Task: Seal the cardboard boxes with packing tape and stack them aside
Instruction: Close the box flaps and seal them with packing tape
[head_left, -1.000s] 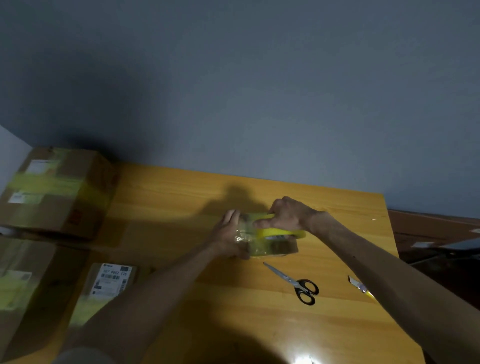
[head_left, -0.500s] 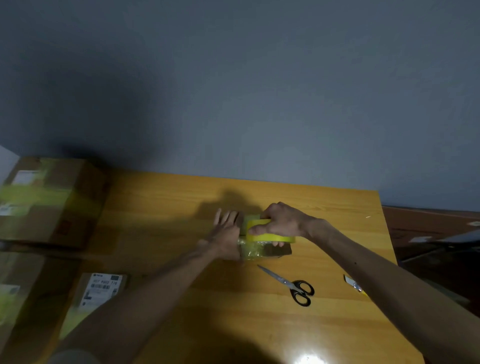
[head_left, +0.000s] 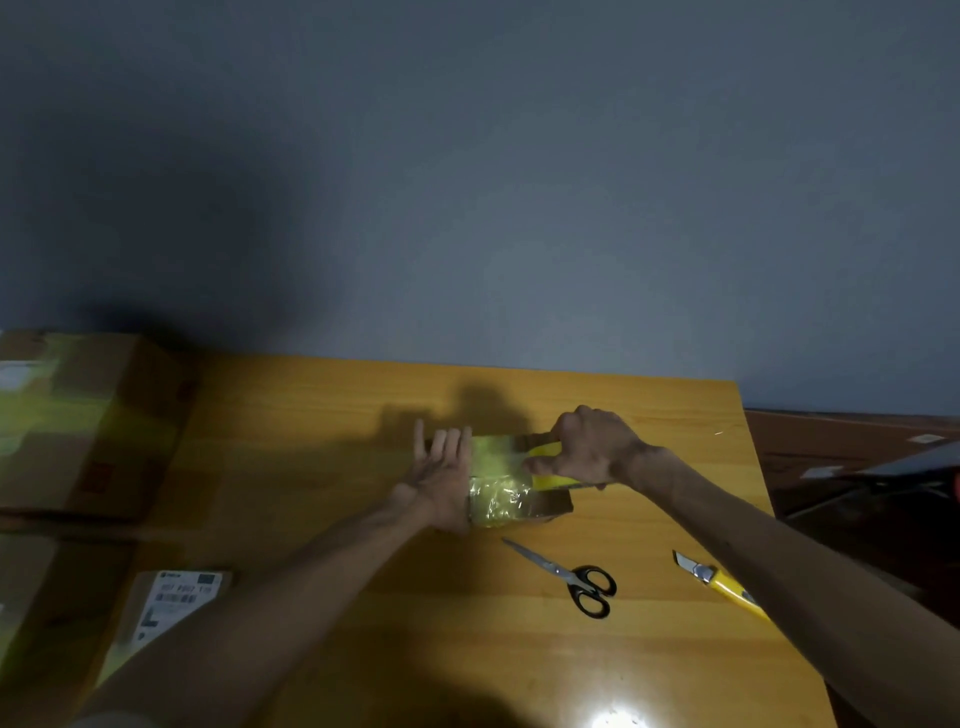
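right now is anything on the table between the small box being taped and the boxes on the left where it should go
Nothing visible does. The table between the small box and the large box at the left is bare wood, apart from the left hand pressed flat against the box's left side. Scissors and utility knife lie nearer the person, to the right.

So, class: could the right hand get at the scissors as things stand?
Probably yes: the scissors lie uncovered on the table just nearer than the right hand, but it must first release the tape.

The bench (head_left: 363, 613) is orange-yellow wood grain. Yellow tape (head_left: 550, 480) covers a brown box (head_left: 553, 506). The scissors (head_left: 571, 577) have black handles; the knife (head_left: 727, 584) is yellow.
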